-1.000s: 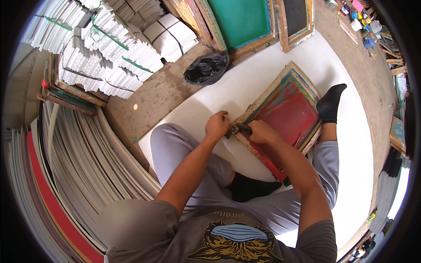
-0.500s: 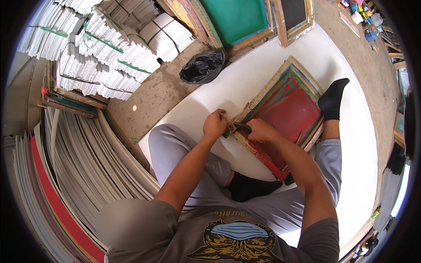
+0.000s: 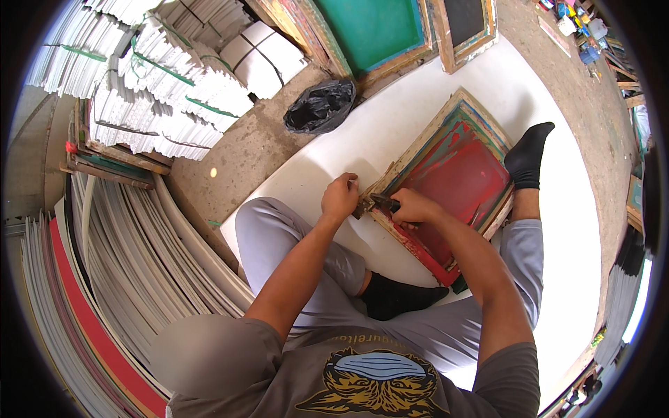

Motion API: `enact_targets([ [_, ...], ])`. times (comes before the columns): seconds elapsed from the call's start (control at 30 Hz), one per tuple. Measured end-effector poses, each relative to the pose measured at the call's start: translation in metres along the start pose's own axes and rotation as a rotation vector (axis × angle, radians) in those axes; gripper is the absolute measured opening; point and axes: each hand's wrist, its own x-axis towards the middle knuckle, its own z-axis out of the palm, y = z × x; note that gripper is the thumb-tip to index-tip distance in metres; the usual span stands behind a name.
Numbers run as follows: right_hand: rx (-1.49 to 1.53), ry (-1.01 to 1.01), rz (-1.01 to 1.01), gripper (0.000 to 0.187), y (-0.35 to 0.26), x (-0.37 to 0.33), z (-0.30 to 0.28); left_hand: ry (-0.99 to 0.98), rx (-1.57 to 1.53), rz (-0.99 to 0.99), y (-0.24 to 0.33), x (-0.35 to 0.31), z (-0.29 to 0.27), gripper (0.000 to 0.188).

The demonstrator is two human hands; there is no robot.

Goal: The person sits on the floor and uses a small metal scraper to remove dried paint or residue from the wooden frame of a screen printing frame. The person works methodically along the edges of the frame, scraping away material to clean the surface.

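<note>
Noting right hand gripping dark tool, left hand fingers unreadable, I am judging the wood-framed screen stiff, light, best held by its far edge.

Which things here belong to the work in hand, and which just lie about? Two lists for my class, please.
In hand:
- dark-handled tool, held in the right hand
- red-smeared wooden frame

Lying about:
- black plastic bag
- green-panelled frame
- bundled white sheets
</note>
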Motion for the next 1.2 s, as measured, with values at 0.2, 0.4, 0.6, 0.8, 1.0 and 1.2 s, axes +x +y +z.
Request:
enact_targets([
  [0.2,0.310,-0.128,0.023,0.017,0.017,0.007,-0.001,0.027,-0.013,0.010,-0.003,-0.002,0.000,0.028],
  [0.4,0.357,-0.186,0.101,0.020,0.007,-0.002,-0.006,0.040,-0.042,-0.041,-0.004,-0.002,-0.002,0.028],
  [0.6,0.599,-0.259,0.068,0.019,0.016,-0.005,-0.011,0.028,-0.070,-0.046,-0.002,-0.002,-0.003,0.029],
  [0.8,0.409,-0.031,0.004,0.010,-0.033,-0.026,-0.007,-0.042,-0.382,-0.035,-0.006,0.004,-0.002,0.034],
  [1.0,0.147,0.019,0.113,0.020,-0.078,-0.012,-0.007,-0.287,-0.984,-0.205,0.005,0.007,-0.009,0.038],
  [1.2,0.138,-0.015,0.160,0.025,-0.075,0.007,-0.004,-0.205,-0.938,-0.199,-0.004,0.013,0.000,0.035],
])
